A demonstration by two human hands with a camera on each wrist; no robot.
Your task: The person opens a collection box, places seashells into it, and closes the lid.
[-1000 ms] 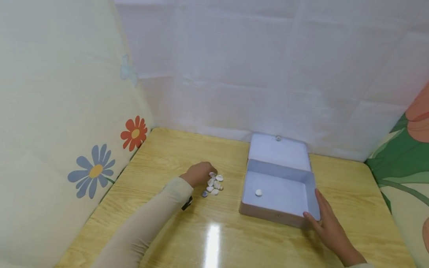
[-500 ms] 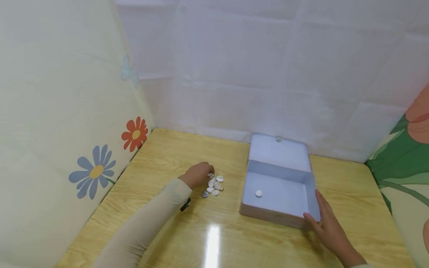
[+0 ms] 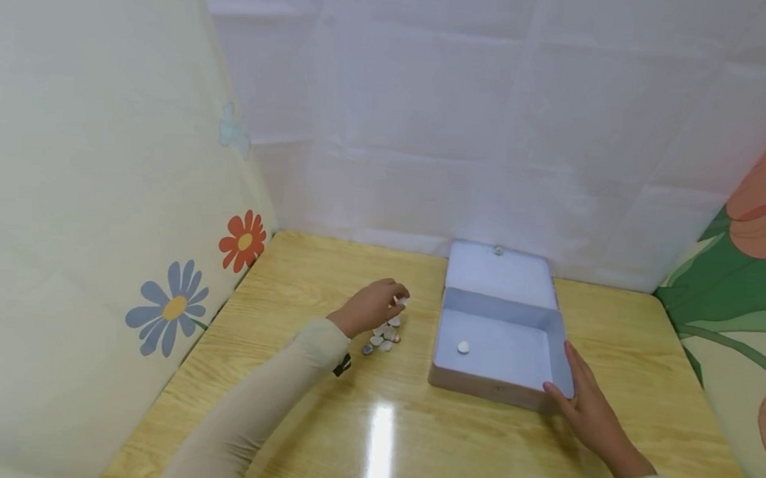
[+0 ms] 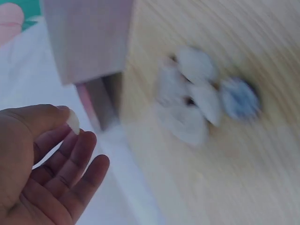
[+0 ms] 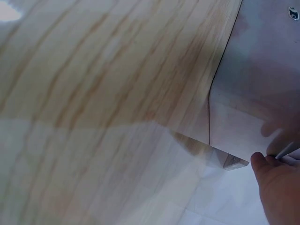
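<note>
My left hand (image 3: 371, 307) pinches a small white seashell (image 4: 73, 122) between thumb and index finger, raised over the table. In the left wrist view its other fingers are loosely bent. Just below and beside it lies a small pile of seashells (image 3: 386, 336), mostly white, plus one bluish shell (image 4: 240, 99). To the right stands a metal box (image 3: 498, 392) with a pale blue inside, its lid (image 3: 499, 271) laid back. One white shell (image 3: 464, 347) lies inside the box. My right hand (image 3: 589, 411) grips the box's front right corner.
The wooden table (image 3: 319, 265) meets a white sheet (image 3: 393, 127) at the back. Flower-printed panels (image 3: 107, 152) stand at left and right. A bright light reflection crosses the table's front part.
My left hand has picked a white shell from the pile, lifting it up and moving slightly right towards the box. My right hand stays on the box corner.
</note>
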